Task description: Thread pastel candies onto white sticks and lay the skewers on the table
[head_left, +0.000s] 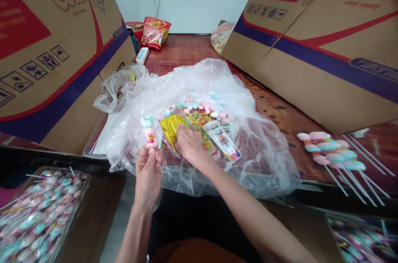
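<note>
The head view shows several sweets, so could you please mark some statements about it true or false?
1. The left hand holds a pink sweet in a clear printed wrapper. True.
2. Pastel marshmallow skewers on white sticks lie on the right of the glossy reddish-brown table. True.
3. The right hand rests on the marshmallow skewers. False: it is at the bundle of thin, shiny yellow strips.
4. The shiny red plastic packet lies beside the marshmallow skewers. False: it is toward the table's far left.
5. Small multicoloured rings lie near the right hand. True.
</note>
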Tool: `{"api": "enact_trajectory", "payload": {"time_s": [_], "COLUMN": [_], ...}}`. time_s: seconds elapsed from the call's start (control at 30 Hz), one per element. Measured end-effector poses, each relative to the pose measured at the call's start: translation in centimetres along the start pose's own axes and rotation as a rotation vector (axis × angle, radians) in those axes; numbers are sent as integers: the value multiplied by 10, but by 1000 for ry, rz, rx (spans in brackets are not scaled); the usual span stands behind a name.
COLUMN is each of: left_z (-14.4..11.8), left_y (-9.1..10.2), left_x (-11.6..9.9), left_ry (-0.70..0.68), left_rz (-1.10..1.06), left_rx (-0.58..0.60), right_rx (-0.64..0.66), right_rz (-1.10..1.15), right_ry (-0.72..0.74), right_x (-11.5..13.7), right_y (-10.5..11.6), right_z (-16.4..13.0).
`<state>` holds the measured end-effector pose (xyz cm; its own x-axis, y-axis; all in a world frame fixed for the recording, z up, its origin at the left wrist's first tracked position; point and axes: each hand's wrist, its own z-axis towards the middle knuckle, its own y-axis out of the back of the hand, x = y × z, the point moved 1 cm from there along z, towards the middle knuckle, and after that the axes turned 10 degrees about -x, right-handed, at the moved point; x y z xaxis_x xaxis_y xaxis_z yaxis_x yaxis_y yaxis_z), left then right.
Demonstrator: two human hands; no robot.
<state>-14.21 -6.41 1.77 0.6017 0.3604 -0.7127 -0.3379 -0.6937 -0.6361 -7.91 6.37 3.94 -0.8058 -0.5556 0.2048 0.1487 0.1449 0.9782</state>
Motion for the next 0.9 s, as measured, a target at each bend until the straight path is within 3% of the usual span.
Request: {"api": "enact_trajectory", "payload": {"time_s": [0.27, 0.53, 0.67, 0.73, 0.8, 0.9], "left_z": [5, 6, 2, -1, -5, -11], "left_y": [-12, -21, -28, -32, -35, -40], "left_x": [4, 9, 10, 12, 16, 26], "left_ry": [20, -46, -97, -101, -82, -13], "left_rz": [26, 99, 176, 207, 233, 264], "left_rx": [19, 14, -26, -34, 2, 99], "right_rx": [-136, -322, -429, -417, -321, -223], "right_rz": [280, 361, 709, 993, 1210, 1301], "right_ry": [34, 67, 11, -12, -5, 28], "right_x": [-21, -29, -41, -46, -49, -51], "right_y": [4, 3, 8, 11, 13, 10], "right_z": [-3, -4, -23, -41, -60, -81]}}
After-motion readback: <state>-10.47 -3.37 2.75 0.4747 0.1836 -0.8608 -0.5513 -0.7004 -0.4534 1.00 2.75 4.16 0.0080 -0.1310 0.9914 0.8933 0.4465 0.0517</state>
